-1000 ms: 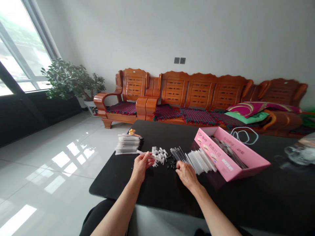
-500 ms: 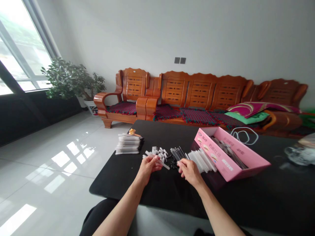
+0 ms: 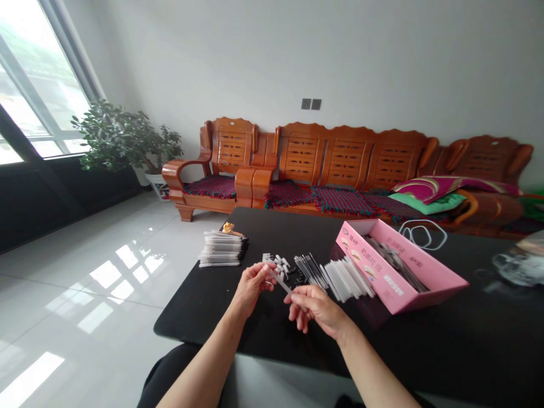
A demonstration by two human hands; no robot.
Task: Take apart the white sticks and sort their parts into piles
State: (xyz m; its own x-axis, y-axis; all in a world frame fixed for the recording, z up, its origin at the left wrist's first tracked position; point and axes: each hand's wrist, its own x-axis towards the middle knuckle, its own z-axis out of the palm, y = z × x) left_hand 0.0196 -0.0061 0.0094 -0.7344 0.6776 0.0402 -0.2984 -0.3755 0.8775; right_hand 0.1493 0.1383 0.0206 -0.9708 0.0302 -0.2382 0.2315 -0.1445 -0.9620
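A translucent white pen barrel [image 3: 281, 281] slants between my hands above the black table. My left hand [image 3: 251, 286] pinches its upper left end between thumb and fingers. At the lower right end, my right hand [image 3: 318, 309] has thumb and index finger closed on it; any small part in that pinch is hidden. Just beyond my hands lie loose white pen caps [image 3: 280, 266] and small black pieces [image 3: 301, 279]. Thin dark pen refills [image 3: 310, 270] lie in a bunch, beside a row of whitish pen barrels [image 3: 347, 277].
A stack of pens [image 3: 221, 248] lies at the table's left, with a small yellowish figure [image 3: 228, 228] behind it. To the right stands a pink box [image 3: 393, 283] holding dark strips. A white cable loop [image 3: 425, 235] lies behind the box. Wooden sofas [image 3: 301, 158] line the wall.
My right hand has come from the small black pieces to the barrel's lower end. My left hand has shifted slightly, with the barrel now tilted more steeply.
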